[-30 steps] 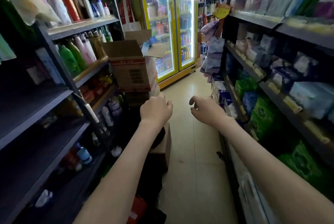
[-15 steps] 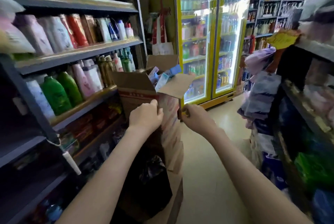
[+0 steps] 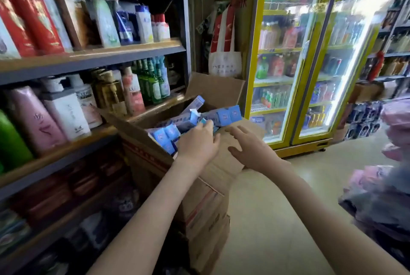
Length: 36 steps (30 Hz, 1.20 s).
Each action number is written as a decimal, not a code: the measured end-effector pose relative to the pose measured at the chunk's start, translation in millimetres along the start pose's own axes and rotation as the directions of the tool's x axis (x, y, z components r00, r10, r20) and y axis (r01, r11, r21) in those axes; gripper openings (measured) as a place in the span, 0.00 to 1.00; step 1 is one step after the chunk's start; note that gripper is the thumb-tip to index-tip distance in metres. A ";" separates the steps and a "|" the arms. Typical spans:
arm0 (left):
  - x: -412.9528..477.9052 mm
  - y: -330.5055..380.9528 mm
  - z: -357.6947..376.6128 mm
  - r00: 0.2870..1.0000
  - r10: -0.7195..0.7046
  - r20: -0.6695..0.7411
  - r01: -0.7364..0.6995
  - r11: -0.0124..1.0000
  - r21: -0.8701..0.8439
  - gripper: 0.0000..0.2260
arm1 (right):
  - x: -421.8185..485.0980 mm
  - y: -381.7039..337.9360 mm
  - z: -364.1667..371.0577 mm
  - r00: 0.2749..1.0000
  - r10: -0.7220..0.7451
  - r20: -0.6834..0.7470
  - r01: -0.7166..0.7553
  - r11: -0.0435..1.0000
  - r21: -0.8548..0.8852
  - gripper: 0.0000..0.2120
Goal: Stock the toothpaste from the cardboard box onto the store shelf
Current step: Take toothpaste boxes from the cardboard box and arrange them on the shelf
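An open cardboard box [image 3: 144,148] stands on other boxes beside the left store shelf [image 3: 93,57]. Several blue toothpaste cartons [image 3: 224,116] lie inside it. My left hand [image 3: 198,143] reaches into the box, its fingertips on the blue cartons; whether it grips one I cannot tell. My right hand [image 3: 248,147] hovers with spread fingers over the box's right flap, holding nothing.
The shelf holds shampoo and lotion bottles [image 3: 55,117] on several levels. Two yellow-framed drinks fridges [image 3: 310,57] stand behind the box. A cloth bag [image 3: 224,59] hangs between shelf and fridge. Packaged goods [image 3: 390,177] line the right side; the tiled aisle floor [image 3: 277,219] runs between.
I have stepped closer to the box. My left hand moved from the box's front edge into the box onto the cartons. My right hand let go of the flap and spread open.
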<state>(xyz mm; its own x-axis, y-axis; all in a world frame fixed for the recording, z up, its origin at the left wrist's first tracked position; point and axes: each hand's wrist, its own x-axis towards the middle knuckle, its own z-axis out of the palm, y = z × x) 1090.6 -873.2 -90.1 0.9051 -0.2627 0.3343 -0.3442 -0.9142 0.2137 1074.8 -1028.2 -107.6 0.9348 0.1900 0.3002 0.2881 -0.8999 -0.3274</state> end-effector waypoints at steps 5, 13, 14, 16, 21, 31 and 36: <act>80.1 -5.3 47.3 0.974 -0.225 0.010 0.225 0.974 0.002 0.23 | 94.0 79.2 12.9 0.984 -0.173 -0.037 0.168 0.980 -0.102 0.33; 136.7 -19.8 83.8 0.839 -0.534 0.107 0.532 0.845 0.054 0.29 | 200.5 131.4 42.2 0.716 -0.691 0.099 0.655 0.616 -0.437 0.37; 138.9 -20.4 84.7 0.826 -0.550 0.121 0.547 0.835 0.066 0.29 | 206.8 131.8 47.8 0.677 -0.727 0.109 0.691 0.579 -0.432 0.35; 143.1 -23.6 86.5 0.804 -0.578 0.139 0.576 0.815 0.063 0.28 | 216.1 131.0 54.9 0.614 -0.781 0.112 0.754 0.539 -0.375 0.31; 157.2 -38.1 84.8 0.742 -0.643 0.191 0.659 0.751 -0.031 0.28 | 255.5 123.0 32.5 0.620 -0.784 -0.025 0.775 0.617 -0.134 0.32; 201.3 -42.0 80.1 0.522 -0.744 0.417 0.788 0.233 -0.570 0.29 | 340.1 152.9 -5.6 0.958 -0.225 -0.176 0.278 0.588 0.760 0.14; 206.5 -35.6 80.4 0.453 -0.761 0.465 0.676 -0.046 -0.735 0.35 | 351.8 163.7 -3.3 0.976 -0.216 -0.018 0.055 0.168 0.984 0.11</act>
<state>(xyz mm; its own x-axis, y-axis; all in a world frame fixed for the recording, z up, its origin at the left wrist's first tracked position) 1309.8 -919.7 -102.5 0.7880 0.4329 -0.4377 0.4445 0.0918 0.8911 1450.1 -1110.0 -52.6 0.8467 0.3725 0.3799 0.3046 0.2460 -0.9202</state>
